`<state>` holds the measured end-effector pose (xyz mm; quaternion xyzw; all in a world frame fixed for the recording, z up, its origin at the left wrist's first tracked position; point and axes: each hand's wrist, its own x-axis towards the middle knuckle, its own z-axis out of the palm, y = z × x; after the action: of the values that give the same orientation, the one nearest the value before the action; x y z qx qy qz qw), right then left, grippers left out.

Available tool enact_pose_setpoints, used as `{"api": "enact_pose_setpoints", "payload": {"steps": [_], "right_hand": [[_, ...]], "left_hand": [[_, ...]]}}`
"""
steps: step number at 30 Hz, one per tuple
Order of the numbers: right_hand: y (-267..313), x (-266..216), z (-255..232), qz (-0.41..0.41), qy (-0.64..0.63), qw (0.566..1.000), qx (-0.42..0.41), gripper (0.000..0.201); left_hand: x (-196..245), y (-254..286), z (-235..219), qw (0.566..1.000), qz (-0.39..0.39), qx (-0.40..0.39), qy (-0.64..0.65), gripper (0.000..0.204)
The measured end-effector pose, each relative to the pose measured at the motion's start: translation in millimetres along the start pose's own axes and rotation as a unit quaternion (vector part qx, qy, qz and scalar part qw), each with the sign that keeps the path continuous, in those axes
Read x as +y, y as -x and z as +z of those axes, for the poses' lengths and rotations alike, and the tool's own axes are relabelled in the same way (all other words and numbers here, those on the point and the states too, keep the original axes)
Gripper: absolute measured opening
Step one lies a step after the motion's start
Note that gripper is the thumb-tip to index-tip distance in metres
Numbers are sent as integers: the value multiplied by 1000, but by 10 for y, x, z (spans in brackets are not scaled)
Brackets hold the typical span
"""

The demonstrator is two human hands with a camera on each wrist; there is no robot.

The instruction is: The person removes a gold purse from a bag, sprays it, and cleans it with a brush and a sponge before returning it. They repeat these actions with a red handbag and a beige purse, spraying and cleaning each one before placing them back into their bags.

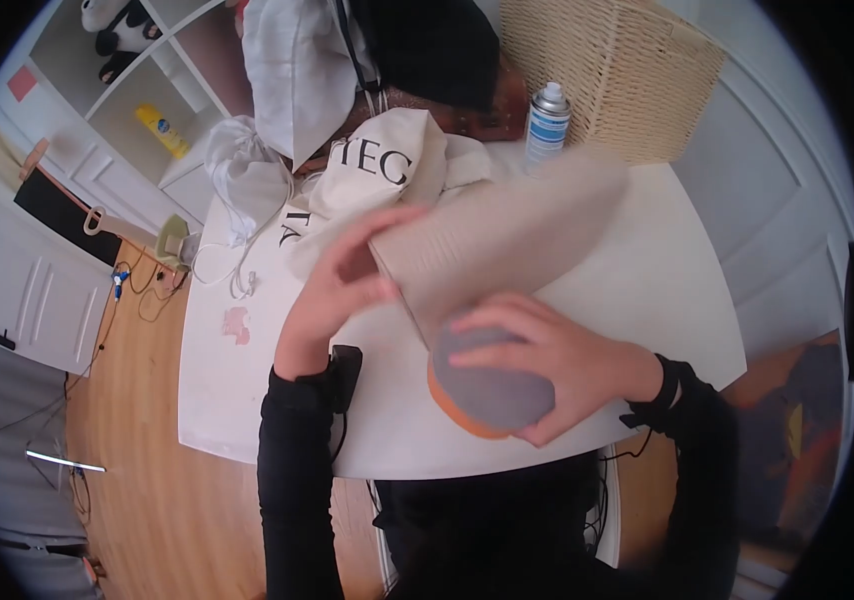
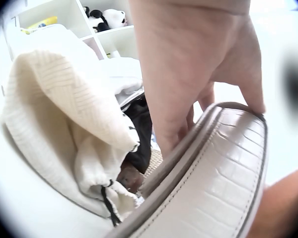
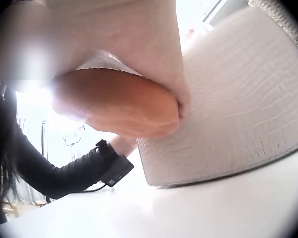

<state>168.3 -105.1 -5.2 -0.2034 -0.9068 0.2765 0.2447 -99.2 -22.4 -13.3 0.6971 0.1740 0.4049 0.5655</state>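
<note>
A beige handbag with a crocodile-like embossed pattern (image 1: 517,230) is held tilted over the white table (image 1: 237,400). My left hand (image 1: 332,295) grips its near left end; in the left wrist view thumb and fingers straddle the stitched edge of the bag (image 2: 213,178). My right hand (image 1: 577,365) holds a round, thick sponge pad (image 1: 492,375), grey on top and orange below, close against the bag's near lower edge. In the right wrist view the pad's orange side (image 3: 119,106) overlaps the bag's patterned face (image 3: 238,109), and fingertips curl over the pad's end.
Behind the handbag lie cream cloth bags with black letters (image 1: 377,165) and a white drawstring pouch (image 1: 247,170). A spray can (image 1: 547,125) stands before a wicker basket (image 1: 617,80) at back right. A black bag (image 1: 432,50) sits at the back. Shelves with a plush panda (image 1: 127,35) rise beyond.
</note>
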Motion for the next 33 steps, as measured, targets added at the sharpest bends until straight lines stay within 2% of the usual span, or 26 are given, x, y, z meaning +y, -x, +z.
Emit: {"api": "enact_pose_setpoints", "payload": {"steps": [2, 5, 8, 11, 14, 17, 20, 23, 27, 30, 33], "right_hand": [[-153, -4, -119, -19, 88, 995, 44, 81], [-426, 76, -242, -9, 236, 958, 166, 80], [-653, 139, -216, 18, 306, 923, 232, 78], [-656, -2, 137, 25, 330, 921, 207, 74], [-572, -88, 365, -48, 372, 924, 69, 69], [-600, -42, 224, -24, 301, 952, 58, 71], [-679, -175, 195, -3, 304, 950, 75, 67], [-887, -309, 334, -3, 420, 901, 104, 56], [-1219, -361, 356, -27, 602, 789, 123, 39], [-1230, -512, 358, -24, 734, 673, -95, 34], [-1099, -434, 579, -33, 723, 672, -153, 33]], "left_hand": [[-43, -4, -21, 994, -21, 104, 20, 73], [-115, -19, -61, 988, -46, 138, 46, 68], [-93, -21, -13, 989, -37, 125, 77, 67], [-67, -33, -6, 989, -42, 129, 54, 69], [-94, -46, -43, 983, -31, 121, 134, 72], [-113, -51, -54, 969, -36, 139, 199, 78], [-139, -62, -107, 963, -34, 142, 229, 81], [-88, -20, -117, 947, -63, 118, 292, 85], [51, 0, 22, 965, -46, 129, 224, 90], [-24, -5, -113, 951, -41, 76, 297, 90], [-16, 2, -144, 978, -45, 65, 191, 85]]}}
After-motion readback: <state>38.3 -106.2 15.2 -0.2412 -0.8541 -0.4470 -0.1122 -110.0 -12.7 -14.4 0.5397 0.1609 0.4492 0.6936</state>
